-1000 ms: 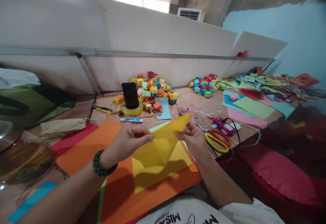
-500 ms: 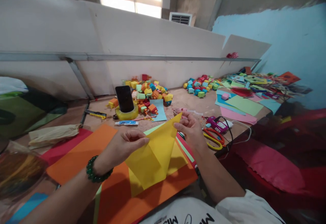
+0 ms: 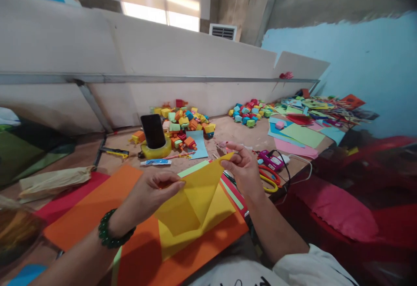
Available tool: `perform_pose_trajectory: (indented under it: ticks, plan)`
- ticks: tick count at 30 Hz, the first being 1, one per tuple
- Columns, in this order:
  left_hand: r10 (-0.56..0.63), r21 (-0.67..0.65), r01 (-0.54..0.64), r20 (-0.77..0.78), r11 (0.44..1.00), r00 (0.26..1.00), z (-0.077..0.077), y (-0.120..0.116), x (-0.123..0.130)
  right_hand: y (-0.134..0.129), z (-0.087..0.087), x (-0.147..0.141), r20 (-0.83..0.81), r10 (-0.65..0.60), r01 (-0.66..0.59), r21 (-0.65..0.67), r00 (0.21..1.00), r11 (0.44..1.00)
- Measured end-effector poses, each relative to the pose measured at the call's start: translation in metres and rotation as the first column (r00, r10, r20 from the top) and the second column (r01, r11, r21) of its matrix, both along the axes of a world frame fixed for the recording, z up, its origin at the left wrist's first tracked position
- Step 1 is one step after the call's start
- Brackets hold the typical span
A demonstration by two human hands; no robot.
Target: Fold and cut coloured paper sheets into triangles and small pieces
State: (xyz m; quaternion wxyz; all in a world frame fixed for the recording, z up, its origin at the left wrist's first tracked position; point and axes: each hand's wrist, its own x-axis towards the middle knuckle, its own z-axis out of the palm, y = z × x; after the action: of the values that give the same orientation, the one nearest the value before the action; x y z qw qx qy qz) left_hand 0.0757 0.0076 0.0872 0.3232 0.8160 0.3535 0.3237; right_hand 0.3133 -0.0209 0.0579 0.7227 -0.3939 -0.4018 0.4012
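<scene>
A sheet of yellow paper (image 3: 192, 201), creased across its middle, is held up between my two hands. My left hand (image 3: 156, 195), with a green bead bracelet on the wrist, pinches its upper left edge between thumb and fingers. At the upper right corner my right hand (image 3: 241, 166) grips the same sheet, its thumb in front and the forefinger raised. Beneath lies more yellow paper (image 3: 218, 214), on top of orange paper (image 3: 140, 247). The fingertips behind the sheet are partly hidden.
A phone (image 3: 153, 132) stands in a yellow tape roll (image 3: 158, 149). Behind are two heaps of small coloured paper cubes (image 3: 182, 123). Scissors (image 3: 269, 179) and a purple glue gun or similar device (image 3: 273, 160) with a cable lie right. A box cutter (image 3: 114, 152) lies left.
The held yellow sheet has tilted and its right corner has come slightly lower. Both hands keep their pinch on it. The camera view has shifted a little.
</scene>
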Motion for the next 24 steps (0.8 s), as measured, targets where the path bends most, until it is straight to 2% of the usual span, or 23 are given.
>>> perform_pose_trajectory:
  ticks: [7, 12, 17, 20, 24]
  plan:
    - [0.000, -0.023, 0.000, 0.020, 1.000, 1.000, -0.001, 0.001, -0.002, 0.000, -0.007, 0.004, 0.050, 0.022, -0.023, 0.030, 0.999, 0.999]
    - [-0.019, -0.156, 0.024, 0.034, 0.987, 0.999, -0.004, 0.005, -0.003, -0.006, -0.011, 0.004, 0.024, -0.004, 0.003, 0.027, 1.000, 1.000]
    - [-0.031, -0.283, 0.050, 0.071, 0.958, 0.997, 0.005, 0.001, -0.001, -0.010, -0.004, -0.001, 0.042, 0.004, -0.004, 0.009, 0.999, 1.000]
    - [-0.031, -0.240, 0.046, 0.067, 0.970, 0.997, 0.013, -0.003, 0.000, -0.010, 0.003, -0.006, 0.019, -0.026, 0.025, 0.025, 0.999, 0.999]
    - [-0.024, -0.084, 0.026, 0.026, 0.996, 0.999, 0.019, -0.007, 0.000, -0.010, 0.010, -0.007, -0.002, -0.052, 0.052, 0.042, 0.999, 0.998]
